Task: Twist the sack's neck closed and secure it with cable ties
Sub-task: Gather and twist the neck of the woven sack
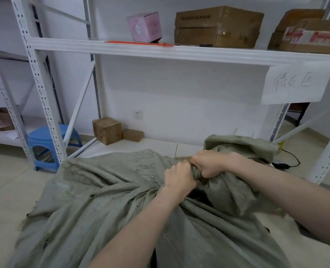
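- Grey-green woven sack [102, 200] lies slumped on the floor. Its body spreads toward 7 o'clock from the hands, and its loose mouth flap [241, 146] flops out toward 2 o'clock.
- Between body and flap, the neck [197, 172] is bunched into a tight rope whose long axis runs roughly from 8 to 2 o'clock.
- The left hand [179, 178] is clenched round the neck on the body side. The right hand [210, 163] is clenched round it on the flap side, and the two fists almost touch.
- Red cable ties [139, 43] lie on the shelf [179, 52] at about 11 o'clock from the hands, high above and well apart from them. They run 9 to 3 o'clock along the front edge, just before a pink box [144, 27].
- No tie is on the neck yet. The left hand sits on the ties' side, so it looks the likelier one to reach up while the right keeps the twist. A slackened grip would probably let the neck unwind.
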